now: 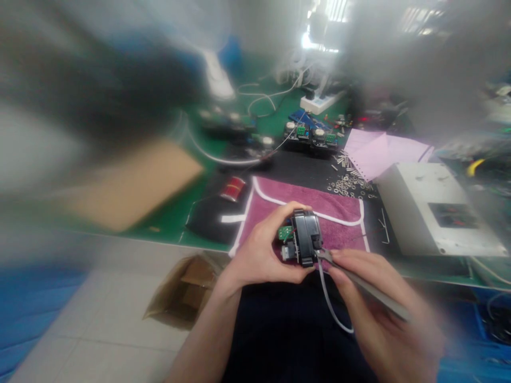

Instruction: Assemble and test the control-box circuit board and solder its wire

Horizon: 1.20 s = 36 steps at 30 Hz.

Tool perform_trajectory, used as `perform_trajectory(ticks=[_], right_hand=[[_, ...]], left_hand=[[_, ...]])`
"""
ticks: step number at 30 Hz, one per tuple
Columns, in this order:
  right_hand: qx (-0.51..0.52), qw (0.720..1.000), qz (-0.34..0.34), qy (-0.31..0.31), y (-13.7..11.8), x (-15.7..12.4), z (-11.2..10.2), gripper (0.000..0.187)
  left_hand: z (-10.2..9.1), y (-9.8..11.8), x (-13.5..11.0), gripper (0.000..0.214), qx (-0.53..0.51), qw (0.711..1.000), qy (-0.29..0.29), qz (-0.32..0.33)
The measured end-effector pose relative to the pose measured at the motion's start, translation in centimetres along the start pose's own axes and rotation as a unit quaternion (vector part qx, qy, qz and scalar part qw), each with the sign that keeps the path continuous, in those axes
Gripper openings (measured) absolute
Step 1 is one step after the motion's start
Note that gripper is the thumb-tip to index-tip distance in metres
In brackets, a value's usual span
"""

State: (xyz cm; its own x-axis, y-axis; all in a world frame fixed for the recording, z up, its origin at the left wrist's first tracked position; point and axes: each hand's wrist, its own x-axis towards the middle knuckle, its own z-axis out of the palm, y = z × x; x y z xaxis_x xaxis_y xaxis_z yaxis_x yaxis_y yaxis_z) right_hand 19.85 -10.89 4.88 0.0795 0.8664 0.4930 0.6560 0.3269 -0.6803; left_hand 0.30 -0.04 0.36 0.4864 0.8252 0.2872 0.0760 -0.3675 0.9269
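Bench (175, 213): green mat
White box (431, 207): on the bench, right of the cloth
Cloth (343, 213): purple, white-edged, under the hands
Right hand (383, 314): pinches the tool
Left hand (259, 255): clasps the module, fingers over its top
Tool (359, 284): grey, slants up-left, tip at the module's near right corner
Module (305, 236): black, above the cloth's near edge; long axis points away from the person; green board (285, 232) on its left
Cable (331, 303): grey, loops down from the module

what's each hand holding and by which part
The left hand pinches the small black module by its left side, fingers above and thumb below. The right hand holds a grey tool by its handle, tip at the module.
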Motion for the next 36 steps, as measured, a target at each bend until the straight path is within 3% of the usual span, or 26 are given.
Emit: perform_trajectory(ticks=[6, 13, 23, 29, 36], right_hand=[[-0.057, 0.997, -0.046, -0.006, -0.2, 0.5, 0.3, 0.023], [-0.047, 0.998, -0.038, -0.010, 0.0, 0.3, 0.9, 0.026], [0.045, 0.998, 0.043, 0.028, 0.5, -0.1, 1.3, 0.025], [0.103, 0.983, 0.150, 0.033, 1.2, -0.3, 1.2, 0.013], [0.170, 0.965, 0.193, 0.044, 2.0, -0.3, 1.4, 0.012]], left_hand=[[0.0, -0.2, 0.0, 0.092, -0.010, 1.000, -0.004, 0.000], [-0.2, -0.3, 0.0, 0.094, -0.013, 1.000, -0.010, 0.007], [0.0, 0.0, 0.0, 0.091, -0.004, 1.000, -0.003, -0.001], [0.0, 0.0, 0.1, 0.090, 0.006, 1.000, -0.003, 0.002], [-0.1, -0.1, 0.0, 0.092, 0.015, 1.000, -0.006, 0.006]])
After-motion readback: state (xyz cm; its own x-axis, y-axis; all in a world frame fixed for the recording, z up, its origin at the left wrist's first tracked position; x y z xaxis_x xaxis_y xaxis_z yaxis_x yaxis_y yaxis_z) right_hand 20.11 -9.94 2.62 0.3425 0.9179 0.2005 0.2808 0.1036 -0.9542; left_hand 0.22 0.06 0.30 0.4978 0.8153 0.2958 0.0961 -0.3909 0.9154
